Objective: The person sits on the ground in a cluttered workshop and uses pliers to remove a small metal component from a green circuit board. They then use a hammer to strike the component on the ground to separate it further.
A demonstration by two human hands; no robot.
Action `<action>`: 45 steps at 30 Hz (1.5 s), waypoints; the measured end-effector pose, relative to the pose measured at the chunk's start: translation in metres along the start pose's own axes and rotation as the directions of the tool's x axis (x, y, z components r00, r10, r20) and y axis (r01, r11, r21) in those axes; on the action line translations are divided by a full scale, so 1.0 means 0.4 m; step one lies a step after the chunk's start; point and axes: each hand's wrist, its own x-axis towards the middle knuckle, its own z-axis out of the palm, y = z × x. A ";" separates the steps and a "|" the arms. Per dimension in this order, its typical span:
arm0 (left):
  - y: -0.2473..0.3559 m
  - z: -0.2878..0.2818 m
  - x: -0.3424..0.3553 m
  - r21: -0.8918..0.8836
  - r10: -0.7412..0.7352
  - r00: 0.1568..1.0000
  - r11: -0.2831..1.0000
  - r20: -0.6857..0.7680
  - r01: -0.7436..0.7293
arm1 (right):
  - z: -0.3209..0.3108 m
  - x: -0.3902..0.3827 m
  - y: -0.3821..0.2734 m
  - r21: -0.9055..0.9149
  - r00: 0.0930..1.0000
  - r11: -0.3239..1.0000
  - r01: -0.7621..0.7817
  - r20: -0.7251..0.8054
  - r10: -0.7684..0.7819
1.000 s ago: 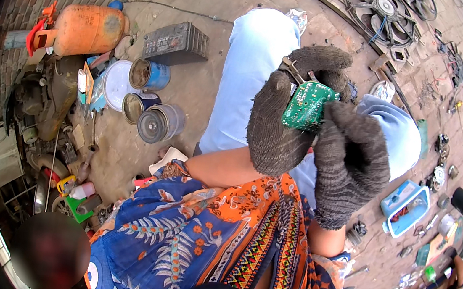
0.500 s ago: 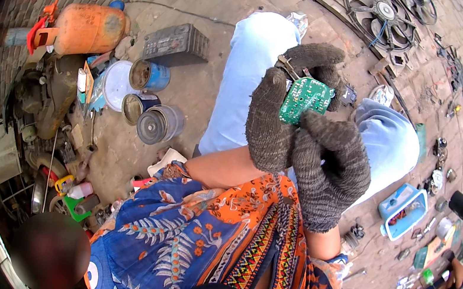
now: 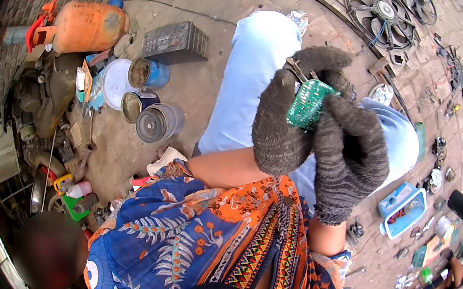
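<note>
A small green circuit board (image 3: 311, 104), dotted with solder points, is held up between my gloved hands above my knees. My left hand (image 3: 280, 125), in a dark grey knitted glove, is wrapped around the board's left and far sides. Thin metal prongs (image 3: 296, 69) stick out beside the board, near the left fingers. My right hand (image 3: 352, 147), gloved the same way, has its thumb and fingertips closed on the board's right edge. Part of the board lies hidden behind the right fingers.
On the left stand an orange gas cylinder (image 3: 91, 29), a black battery (image 3: 176, 42) and several paint cans (image 3: 153, 125). A blue plastic basket (image 3: 403, 212) sits to the right among scattered parts. Radiator fans (image 3: 385, 11) lie at the far right.
Both hands have shifted slightly right with the board. It is now tilted more, and the right fingers cover more of its right side.
</note>
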 end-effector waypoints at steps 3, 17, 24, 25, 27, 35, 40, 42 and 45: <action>0.000 0.031 0.000 0.043 -0.031 0.999 0.999 0.006 0.031 | -0.008 -0.007 -0.015 -0.008 0.999 1.000 0.010 0.041 -0.010; 0.010 -0.003 0.005 0.083 0.030 1.000 0.996 -0.002 -0.030 | -0.018 0.012 -0.017 -0.072 0.999 0.997 -0.032 0.012 0.033; -0.006 -0.005 0.008 0.148 0.010 1.000 0.989 0.010 -0.011 | -0.020 0.015 -0.008 0.008 0.998 0.998 -0.056 -0.013 0.056; -0.007 -0.005 0.008 0.150 0.006 1.000 0.989 0.008 -0.007 | -0.021 0.016 -0.011 -0.022 0.999 0.999 -0.023 0.025 0.024; -0.003 -0.002 0.008 0.137 0.008 1.000 0.991 -0.004 -0.008 | -0.022 0.014 -0.016 -0.073 0.994 0.996 0.046 0.104 -0.038; -0.027 -0.060 0.010 -0.259 -0.074 0.989 0.960 0.128 0.105 | -0.029 0.016 -0.033 -0.219 0.992 0.974 0.052 0.126 -0.024; -0.010 -0.039 0.007 0.083 -0.005 0.998 0.997 0.064 -0.001 | -0.030 0.008 0.002 -0.153 0.986 0.981 0.123 0.127 -0.104; -0.009 -0.034 0.010 0.124 -0.013 0.998 0.992 0.063 0.005 | -0.030 0.014 -0.015 -0.089 0.999 0.996 -0.008 0.038 0.012; -0.007 -0.023 0.020 0.063 -0.023 0.999 0.998 0.041 0.021 | -0.025 0.020 -0.018 -0.107 0.989 0.994 0.013 0.147 0.003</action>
